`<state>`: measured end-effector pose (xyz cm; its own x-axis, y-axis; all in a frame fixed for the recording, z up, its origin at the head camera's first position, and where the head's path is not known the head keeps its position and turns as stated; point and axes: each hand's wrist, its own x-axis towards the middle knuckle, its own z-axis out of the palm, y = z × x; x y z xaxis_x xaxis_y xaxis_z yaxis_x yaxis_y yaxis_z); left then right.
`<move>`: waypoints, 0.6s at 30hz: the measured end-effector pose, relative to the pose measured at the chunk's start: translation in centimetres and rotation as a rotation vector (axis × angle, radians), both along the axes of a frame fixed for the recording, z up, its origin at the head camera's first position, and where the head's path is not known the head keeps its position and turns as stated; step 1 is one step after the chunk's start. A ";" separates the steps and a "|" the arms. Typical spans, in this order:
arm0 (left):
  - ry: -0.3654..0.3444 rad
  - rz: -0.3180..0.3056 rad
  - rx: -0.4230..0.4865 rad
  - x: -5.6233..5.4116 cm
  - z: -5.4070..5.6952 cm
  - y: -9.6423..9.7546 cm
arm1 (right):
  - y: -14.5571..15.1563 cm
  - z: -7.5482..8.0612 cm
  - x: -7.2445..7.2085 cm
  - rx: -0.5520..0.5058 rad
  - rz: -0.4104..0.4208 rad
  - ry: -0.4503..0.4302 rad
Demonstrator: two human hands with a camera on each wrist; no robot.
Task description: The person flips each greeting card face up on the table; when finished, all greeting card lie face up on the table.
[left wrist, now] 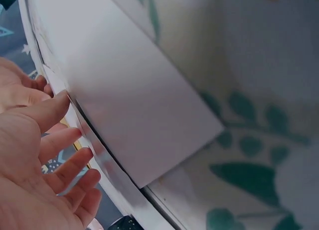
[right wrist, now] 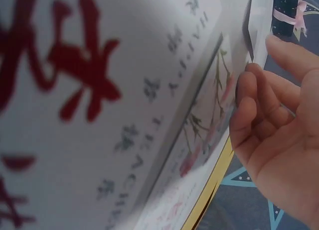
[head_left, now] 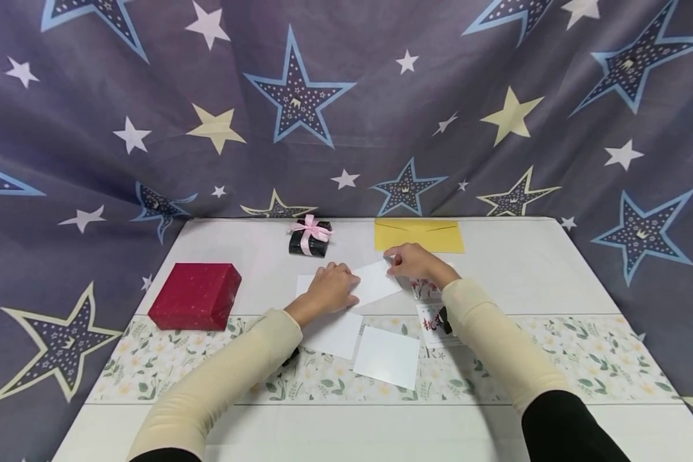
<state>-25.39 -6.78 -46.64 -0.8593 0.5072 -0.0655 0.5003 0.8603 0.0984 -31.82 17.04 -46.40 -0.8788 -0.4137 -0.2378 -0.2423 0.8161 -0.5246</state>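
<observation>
A blank white card [head_left: 375,283] lies slanted between the two hands. My right hand [head_left: 414,264] pinches its right end between thumb and forefinger, other fingers curled in. Over the card's left end, my left hand [head_left: 330,287] rests with relaxed fingers spread, touching the cards. In the left wrist view, the left thumb [left wrist: 57,108] and fingertips are apart along a card edge. Beneath the left hand are another white card [head_left: 333,335] and part of a further one [head_left: 304,283]. A separate white card [head_left: 387,357] lies nearest the body.
Printed cards with red characters [head_left: 433,324] and flowers [head_left: 424,289] lie under the right forearm. A yellow envelope [head_left: 421,235] is at the back edge. Back left stands a black gift box [head_left: 317,245] with pink ribbon; a red box [head_left: 193,295] sits further left.
</observation>
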 end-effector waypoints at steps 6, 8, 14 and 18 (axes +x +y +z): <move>-0.002 -0.002 0.001 0.2 -0.1 0.0 | -0.2 -0.3 0.2 0.015 -0.002 0.012; -0.003 0.001 0.003 0.2 -0.2 0.1 | -0.2 -0.3 0.3 0.010 -0.012 0.012; -0.011 0.016 0.026 0.3 -0.1 -0.1 | -0.3 -0.3 0.5 -0.018 -0.033 0.017; -0.036 0.041 0.055 0.2 -0.1 -0.3 | -0.3 -0.5 0.3 -0.032 -0.027 0.036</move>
<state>-25.17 -7.07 -46.72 -0.8769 0.4755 -0.0698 0.4602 0.8727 0.1632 -31.50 16.71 -46.92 -0.8974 -0.3968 -0.1929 -0.2398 0.8056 -0.5417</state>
